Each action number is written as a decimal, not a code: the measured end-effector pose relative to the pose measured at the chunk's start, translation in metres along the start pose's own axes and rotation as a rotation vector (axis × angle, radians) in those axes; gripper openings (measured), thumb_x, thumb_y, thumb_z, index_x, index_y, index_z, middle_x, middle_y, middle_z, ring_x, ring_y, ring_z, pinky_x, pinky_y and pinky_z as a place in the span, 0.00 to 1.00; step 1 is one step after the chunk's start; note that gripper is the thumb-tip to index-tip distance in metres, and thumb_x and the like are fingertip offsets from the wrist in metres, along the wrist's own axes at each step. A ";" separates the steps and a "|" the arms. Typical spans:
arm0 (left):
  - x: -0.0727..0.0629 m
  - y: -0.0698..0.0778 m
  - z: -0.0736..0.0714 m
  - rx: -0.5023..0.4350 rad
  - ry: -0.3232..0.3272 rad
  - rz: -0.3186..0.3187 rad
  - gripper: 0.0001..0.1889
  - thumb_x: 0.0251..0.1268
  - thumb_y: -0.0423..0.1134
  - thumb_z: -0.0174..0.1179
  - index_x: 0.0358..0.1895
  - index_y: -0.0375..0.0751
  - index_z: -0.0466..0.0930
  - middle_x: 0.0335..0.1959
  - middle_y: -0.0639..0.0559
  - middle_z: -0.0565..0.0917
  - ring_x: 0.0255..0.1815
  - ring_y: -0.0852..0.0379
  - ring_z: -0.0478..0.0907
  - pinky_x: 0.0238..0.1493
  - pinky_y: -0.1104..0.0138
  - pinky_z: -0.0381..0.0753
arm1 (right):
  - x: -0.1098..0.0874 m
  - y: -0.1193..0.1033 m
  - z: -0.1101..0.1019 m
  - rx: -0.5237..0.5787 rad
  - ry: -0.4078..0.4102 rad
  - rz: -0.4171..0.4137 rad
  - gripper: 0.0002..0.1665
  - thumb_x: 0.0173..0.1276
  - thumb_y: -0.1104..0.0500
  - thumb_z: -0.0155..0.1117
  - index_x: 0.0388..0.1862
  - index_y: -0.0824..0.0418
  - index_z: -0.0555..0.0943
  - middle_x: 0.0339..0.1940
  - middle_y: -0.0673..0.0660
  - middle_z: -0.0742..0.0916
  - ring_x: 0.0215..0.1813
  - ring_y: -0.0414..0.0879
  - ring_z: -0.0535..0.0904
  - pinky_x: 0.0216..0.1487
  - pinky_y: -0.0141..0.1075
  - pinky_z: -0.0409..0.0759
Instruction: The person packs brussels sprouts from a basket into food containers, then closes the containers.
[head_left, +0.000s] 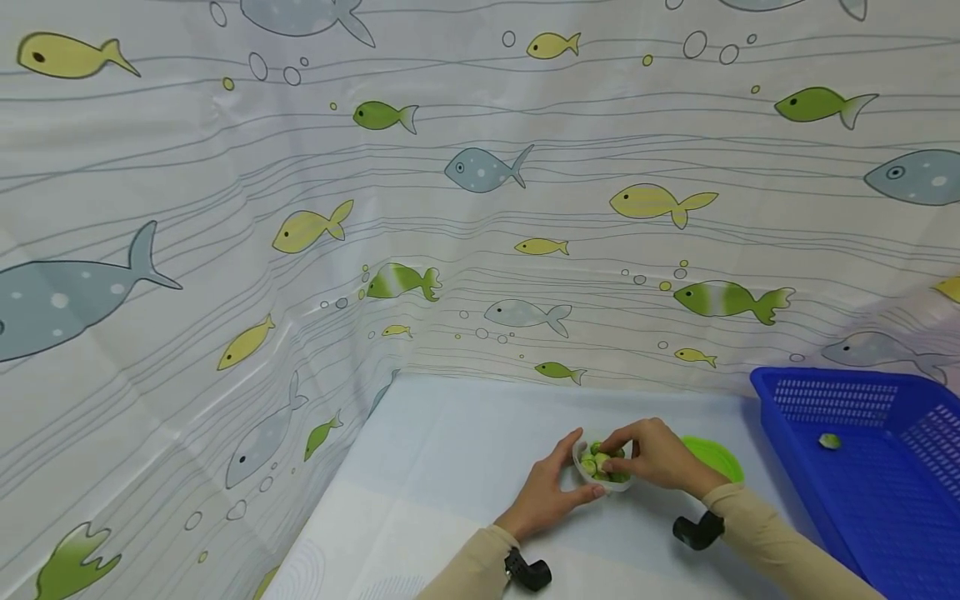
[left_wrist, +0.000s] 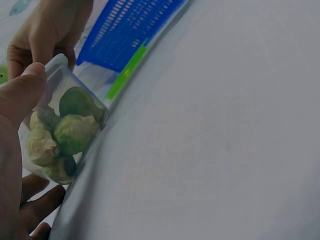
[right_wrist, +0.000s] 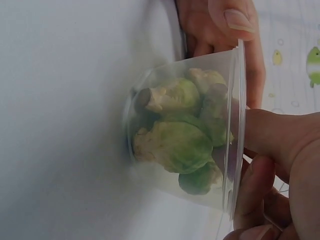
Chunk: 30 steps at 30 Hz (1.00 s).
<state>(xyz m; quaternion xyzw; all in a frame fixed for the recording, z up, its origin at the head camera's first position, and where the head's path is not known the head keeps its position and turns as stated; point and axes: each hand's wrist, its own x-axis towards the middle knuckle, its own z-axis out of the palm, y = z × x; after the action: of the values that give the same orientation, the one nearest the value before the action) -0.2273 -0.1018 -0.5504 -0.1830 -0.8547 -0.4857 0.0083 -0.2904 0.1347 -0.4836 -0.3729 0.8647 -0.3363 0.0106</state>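
Note:
A clear plastic tub (right_wrist: 165,187) with several green Brussels sprouts (left_wrist: 77,134) in it stands on the white table. My left hand (head_left: 549,490) holds it from the left side, its thumb (left_wrist: 30,82) at the rim in the left wrist view and the fingers around the far side. From the right, my right hand (head_left: 658,454) reaches over the rim, thumb and forefinger down among the sprouts, pinching one near the top. The tub's wall blurs those fingertips in the right wrist view. Just behind the right hand lies a bright green round lid (head_left: 716,458), partly covered.
A large blue perforated basket (head_left: 862,500) stands at the right side of the table, with a single small green-and-white piece (head_left: 829,441) in it. A fish-patterned sheet (head_left: 480,275) hangs at the back and left of the white tabletop (head_left: 442,450).

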 end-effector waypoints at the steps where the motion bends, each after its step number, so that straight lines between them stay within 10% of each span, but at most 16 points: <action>1: 0.000 0.000 0.000 0.001 0.000 0.000 0.48 0.71 0.62 0.68 0.87 0.54 0.54 0.79 0.48 0.72 0.79 0.54 0.71 0.79 0.52 0.71 | 0.000 0.000 0.001 -0.007 0.005 0.001 0.14 0.64 0.53 0.82 0.45 0.57 0.94 0.39 0.47 0.94 0.26 0.32 0.75 0.25 0.29 0.76; 30: 0.001 -0.004 0.001 -0.005 0.005 0.022 0.47 0.72 0.62 0.67 0.87 0.57 0.53 0.80 0.50 0.72 0.81 0.56 0.68 0.80 0.53 0.70 | -0.002 -0.010 0.002 -0.029 0.010 0.005 0.08 0.70 0.52 0.77 0.42 0.54 0.94 0.36 0.43 0.94 0.28 0.32 0.79 0.27 0.29 0.77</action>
<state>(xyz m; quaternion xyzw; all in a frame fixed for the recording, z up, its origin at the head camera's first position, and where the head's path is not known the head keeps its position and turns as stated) -0.2290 -0.1026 -0.5541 -0.1911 -0.8515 -0.4881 0.0156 -0.2824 0.1297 -0.4795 -0.3695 0.8704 -0.3255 0.0018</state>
